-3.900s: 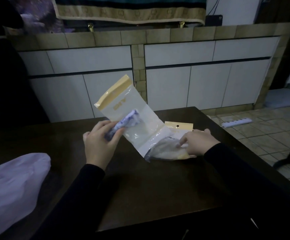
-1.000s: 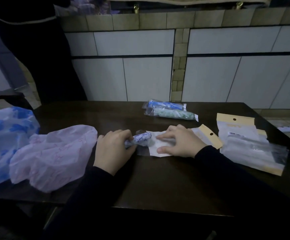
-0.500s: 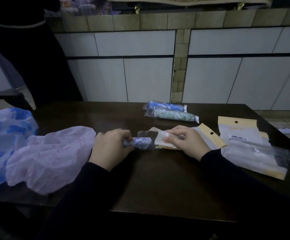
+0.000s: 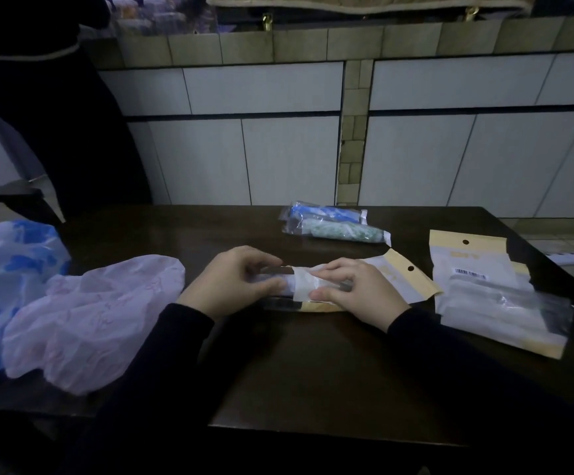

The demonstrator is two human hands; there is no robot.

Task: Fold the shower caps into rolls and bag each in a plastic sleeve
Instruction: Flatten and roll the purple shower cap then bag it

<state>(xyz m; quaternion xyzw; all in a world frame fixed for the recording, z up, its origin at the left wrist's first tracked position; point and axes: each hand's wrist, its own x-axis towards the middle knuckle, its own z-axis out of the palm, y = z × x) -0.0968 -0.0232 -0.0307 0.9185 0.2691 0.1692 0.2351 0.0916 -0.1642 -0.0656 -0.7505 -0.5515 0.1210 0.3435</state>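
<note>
Head view, dim light, dark wooden table point(image 4: 313, 365).

Both hands meet mid-table over one plastic sleeve point(image 4: 395, 281) that lies flat, its tan header strip with punched hole pointing right. Left hand point(image 4: 234, 284) has fingers curled round the sleeve's left open end, where a pale rolled cap point(image 4: 278, 282) shows between fingers and thumb; how far the roll sits inside the sleeve is hard to tell, motion blur there. Right hand point(image 4: 354, 293) pinches the sleeve's white folded part, thumb at the near edge, fingers curled over the top, heel of the hand resting on the sleeve. Dark sleeves cover both forearms.

Left of the hands: a loose pink shower cap point(image 4: 90, 320), unfolded and crumpled, lying on the table just beside the left hand. Further left, partly under the pink one, a blue-patterned shower cap point(image 4: 7, 265) at the table's left edge.

Far side of table, beyond the hands: two finished bagged rolls lying side by side and touching, blue bagged roll point(image 4: 326, 214) behind, green bagged roll point(image 4: 340, 231) in front.

Right: stack of empty sleeves point(image 4: 494, 296), tan headers, barcode label visible on the top one, near the held sleeve but apart from it.

Behind: tiled counter front point(image 4: 278, 149). Dark-clothed figure point(image 4: 49, 132) stands at upper left.
</note>
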